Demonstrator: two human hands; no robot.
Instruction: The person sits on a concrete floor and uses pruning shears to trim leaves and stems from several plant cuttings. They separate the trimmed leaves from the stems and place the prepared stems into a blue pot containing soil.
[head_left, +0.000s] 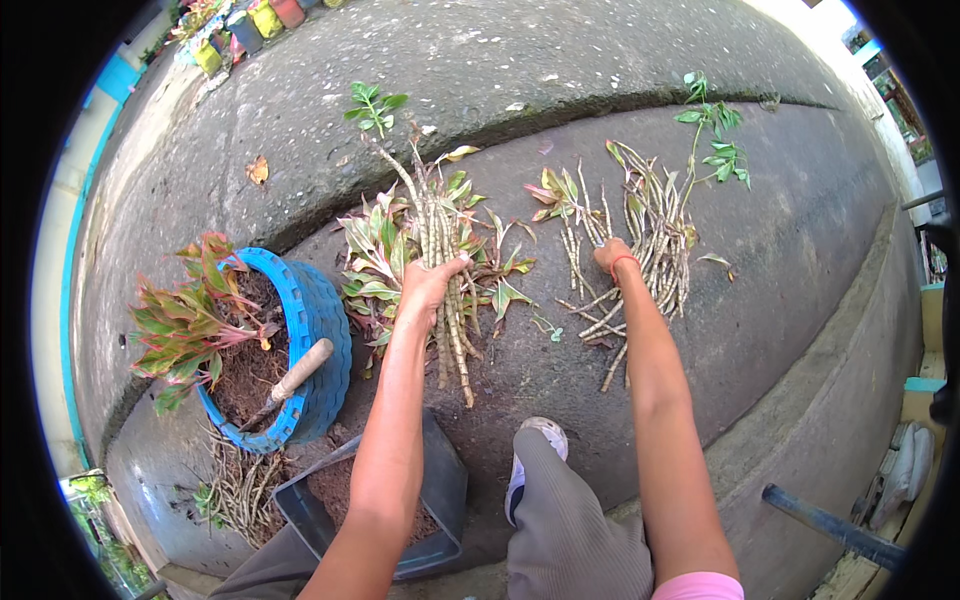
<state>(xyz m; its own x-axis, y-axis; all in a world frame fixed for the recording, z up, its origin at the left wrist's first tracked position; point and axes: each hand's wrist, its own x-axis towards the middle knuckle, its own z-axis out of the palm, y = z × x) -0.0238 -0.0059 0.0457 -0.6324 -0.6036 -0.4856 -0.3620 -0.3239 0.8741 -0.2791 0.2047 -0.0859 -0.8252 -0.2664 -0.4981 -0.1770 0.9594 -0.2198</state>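
Observation:
My left hand grips a bundle of pale, ringed plant stems that reaches well above and below the fist. Beneath and around that bundle lie cut leafy tops, green with pink veins. Farther right, my right hand is closed around a few shorter stems, its fingers mostly hidden from above. Close beside it spreads a larger heap of bare stems on the concrete. Some loose stem pieces lie crossed below the right hand.
A blue planter of soil holds a reddish leafy plant and a wooden-handled tool. Between my legs stands a dark square pot with soil. Dry roots lie at left. A raised concrete edge crosses behind.

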